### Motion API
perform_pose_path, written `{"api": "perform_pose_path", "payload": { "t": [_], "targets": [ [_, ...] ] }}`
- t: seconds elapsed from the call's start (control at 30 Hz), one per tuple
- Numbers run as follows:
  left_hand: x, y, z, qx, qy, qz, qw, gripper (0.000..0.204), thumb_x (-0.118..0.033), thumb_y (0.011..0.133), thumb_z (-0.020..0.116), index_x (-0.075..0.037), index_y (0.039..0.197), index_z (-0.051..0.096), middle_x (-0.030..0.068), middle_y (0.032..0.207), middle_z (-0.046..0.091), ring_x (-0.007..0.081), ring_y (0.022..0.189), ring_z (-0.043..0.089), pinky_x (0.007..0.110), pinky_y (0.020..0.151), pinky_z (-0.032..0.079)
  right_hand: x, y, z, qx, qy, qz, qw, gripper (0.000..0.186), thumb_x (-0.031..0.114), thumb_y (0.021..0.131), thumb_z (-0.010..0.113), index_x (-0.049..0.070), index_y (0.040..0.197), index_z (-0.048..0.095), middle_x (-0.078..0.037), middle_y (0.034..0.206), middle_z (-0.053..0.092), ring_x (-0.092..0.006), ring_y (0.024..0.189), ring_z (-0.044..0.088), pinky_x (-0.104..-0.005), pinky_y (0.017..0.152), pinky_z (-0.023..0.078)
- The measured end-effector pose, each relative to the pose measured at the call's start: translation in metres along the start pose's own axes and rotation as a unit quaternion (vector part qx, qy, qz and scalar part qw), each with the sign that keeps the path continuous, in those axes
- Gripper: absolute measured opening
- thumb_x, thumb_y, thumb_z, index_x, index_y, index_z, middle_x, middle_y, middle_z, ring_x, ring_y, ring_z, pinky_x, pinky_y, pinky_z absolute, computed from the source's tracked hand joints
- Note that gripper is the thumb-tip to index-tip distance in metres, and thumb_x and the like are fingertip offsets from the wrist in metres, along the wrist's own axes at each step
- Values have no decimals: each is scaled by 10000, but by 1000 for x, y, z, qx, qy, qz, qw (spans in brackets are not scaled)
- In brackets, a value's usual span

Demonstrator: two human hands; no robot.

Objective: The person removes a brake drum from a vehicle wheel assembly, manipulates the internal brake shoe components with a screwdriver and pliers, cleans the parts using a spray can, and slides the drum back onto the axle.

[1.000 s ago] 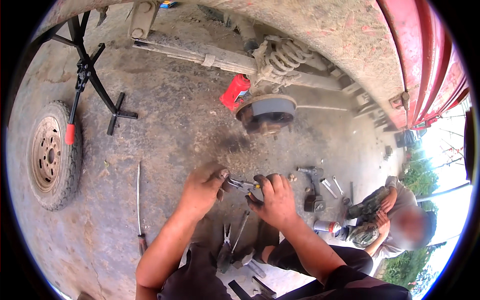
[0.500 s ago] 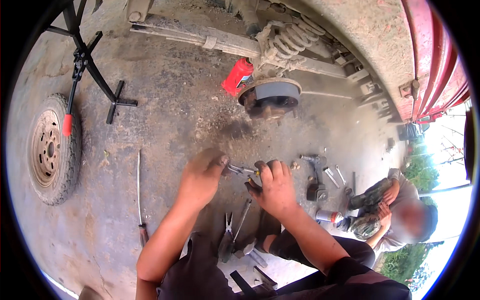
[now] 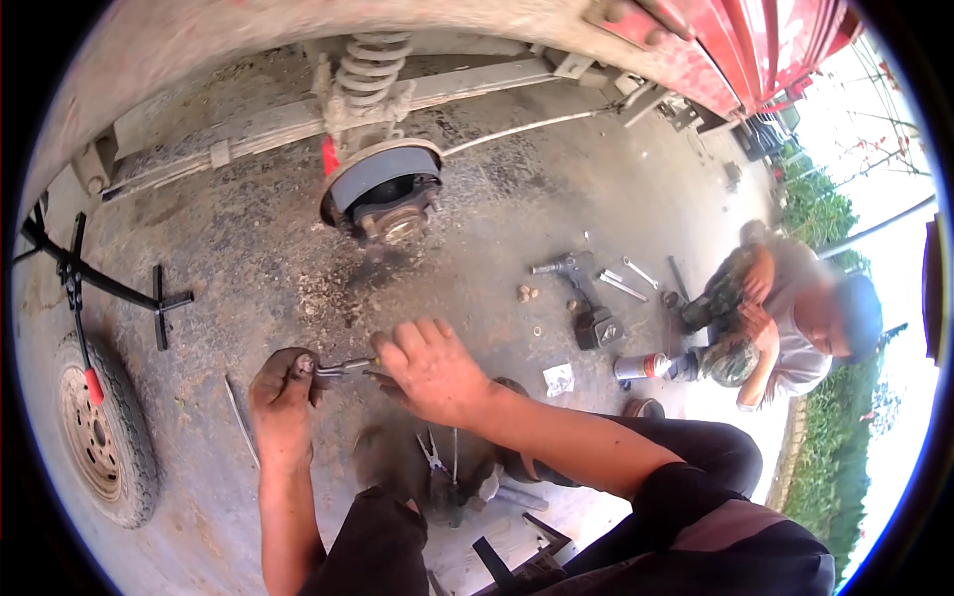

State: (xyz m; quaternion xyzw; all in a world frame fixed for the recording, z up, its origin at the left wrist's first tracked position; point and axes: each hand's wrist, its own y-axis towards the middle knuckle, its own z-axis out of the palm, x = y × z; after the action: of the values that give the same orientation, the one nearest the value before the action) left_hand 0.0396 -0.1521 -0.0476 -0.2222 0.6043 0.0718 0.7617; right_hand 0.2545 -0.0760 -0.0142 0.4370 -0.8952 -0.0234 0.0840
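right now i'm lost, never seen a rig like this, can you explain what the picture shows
No robot here: a person works bare-handed, filmed by a wide fisheye camera on their head, looking down, so straight edges bend. The right hand grips pliers, their tips at the left hand; whether that one holds something small is hard to tell. On the floor are a power tool, a wrench, a spray can and long-nosed pliers. At left is a wheel, at right another person, and ahead the brake assembly of a red vehicle.
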Motion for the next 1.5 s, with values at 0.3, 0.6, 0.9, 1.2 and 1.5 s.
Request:
{"api": "perform_pose_path", "payload": {
  "t": [0.3, 0.6, 0.9, 1.2, 1.5],
  "targets": [
    [-60, -17, 10, 36, -21, -29, 999, 142, -147, 1005, 662, -8, 1020, 640, 43, 844, 621, 135, 643, 558, 266, 547, 394, -26, -9, -28, -105, -21, -72, 992, 323, 241, 899, 571, 85, 1178, 610, -74, 1028, 564, -253, 1005, 569, -398, 837, 463],
    [-123, -18, 50, 82, 187, -2, 979, 128, -124, 991, 670, 1, 966, 660, 43, 793, 626, 137, 591, 557, 265, 527, 393, -34, -37, -29, -204, 87, 10, 975, 302, 223, 894, 575, 79, 1159, 597, -78, 1030, 565, -257, 1027, 581, -382, 854, 483],
    [-131, -12, 110, 96, 373, 58, 921, 114, -99, 992, 646, 9, 960, 655, 19, 773, 596, 106, 645, 528, 251, 557, 395, -47, -50, 4, -219, 213, 86, 948, 286, 208, 914, 559, 53, 1153, 589, -126, 1037, 555, -298, 1004, 577, -421, 846, 467],
    [-100, 0, 142, 91, 348, 6, 933, 184, -67, 1003, 570, 65, 1038, 694, 96, 795, 685, 133, 659, 593, 268, 600, 468, -55, -67, 13, -126, 307, 150, 932, 543, 251, 764, 804, 17, 1190, 560, -179, 1080, 542, -378, 1070, 563, -477, 906, 486],
    [-82, 6, 92, 97, 167, -88, 977, 238, -157, 1043, 606, 64, 1098, 676, 118, 833, 708, 174, 690, 675, 273, 574, 486, -37, -49, 31, -148, 264, 140, 943, 646, 276, 724, 852, 11, 1245, 576, -177, 1067, 528, -384, 1001, 547, -488, 868, 470]
  ]
}}
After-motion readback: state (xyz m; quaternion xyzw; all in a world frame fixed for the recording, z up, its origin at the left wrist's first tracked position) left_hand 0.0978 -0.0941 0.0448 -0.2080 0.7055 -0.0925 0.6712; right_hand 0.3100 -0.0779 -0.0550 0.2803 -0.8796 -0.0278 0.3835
